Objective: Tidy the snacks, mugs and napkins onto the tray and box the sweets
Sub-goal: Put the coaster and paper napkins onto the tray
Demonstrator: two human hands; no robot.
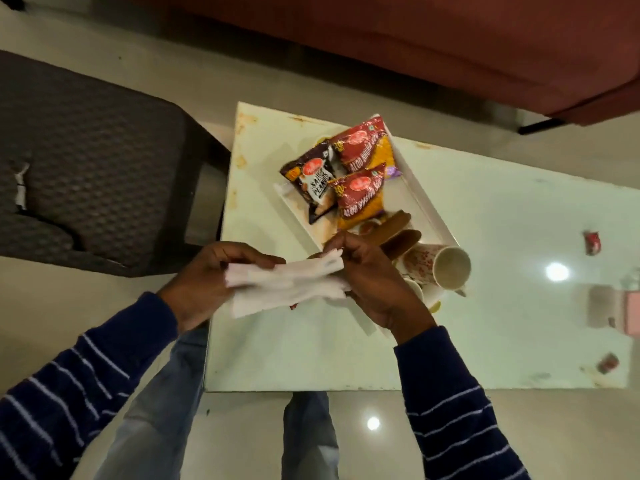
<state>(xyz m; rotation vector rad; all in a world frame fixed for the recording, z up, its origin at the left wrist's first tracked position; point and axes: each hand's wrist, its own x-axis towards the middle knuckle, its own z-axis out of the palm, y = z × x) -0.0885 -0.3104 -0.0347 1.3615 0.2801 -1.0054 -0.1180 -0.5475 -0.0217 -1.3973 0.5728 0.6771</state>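
Both hands hold a white napkin (287, 284) above the near left part of the white table (502, 237). My left hand (211, 275) grips its left end, my right hand (374, 275) pinches its right end. Behind it lies a white tray (420, 199) with a dark peanut packet (315, 180) and two red-and-yellow snack packets (363, 142) (362, 199). A patterned mug (438, 265) lies on its side at the tray's near end, partly behind my right hand. Two red sweets (591, 242) (607, 362) lie on the table at the right.
A pink box (632, 313) shows at the table's right edge, cut off by the frame. A dark grey chair (86, 161) stands left of the table, a red-brown sofa (415, 39) behind it. My legs are at the table's near edge.
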